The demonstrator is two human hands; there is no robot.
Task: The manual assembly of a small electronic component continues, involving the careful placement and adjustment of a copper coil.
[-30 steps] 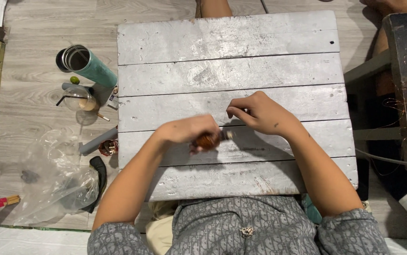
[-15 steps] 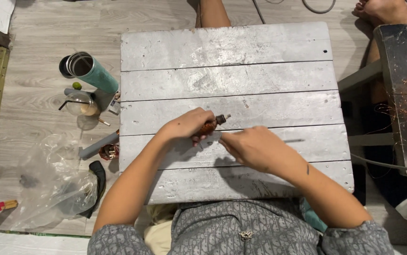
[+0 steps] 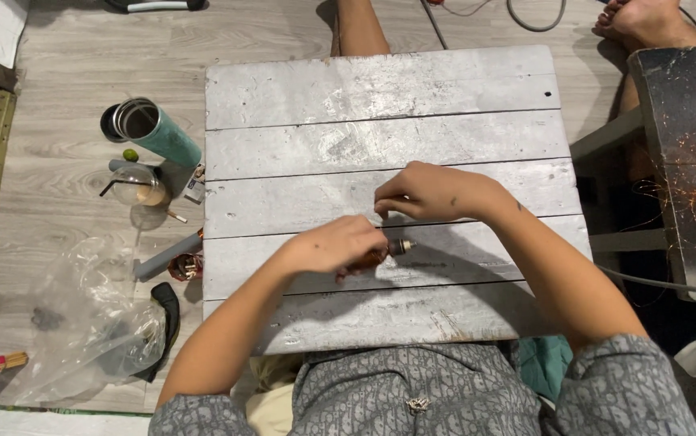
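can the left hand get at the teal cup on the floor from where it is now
Probably yes, once it lets go: the left hand is closed on a small brown-handled tool on the grey plank table. The teal cup lies on the floor beyond the table's left edge, on that hand's side, with nothing between them.

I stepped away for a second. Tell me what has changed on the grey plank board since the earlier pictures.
The right hand has drawn up and away from the small brown-handled tool, its fingers pinched; whether they hold anything is too fine to tell. The left hand still grips the tool, now lower on the grey plank board. The teal metal tumbler lies where it was.
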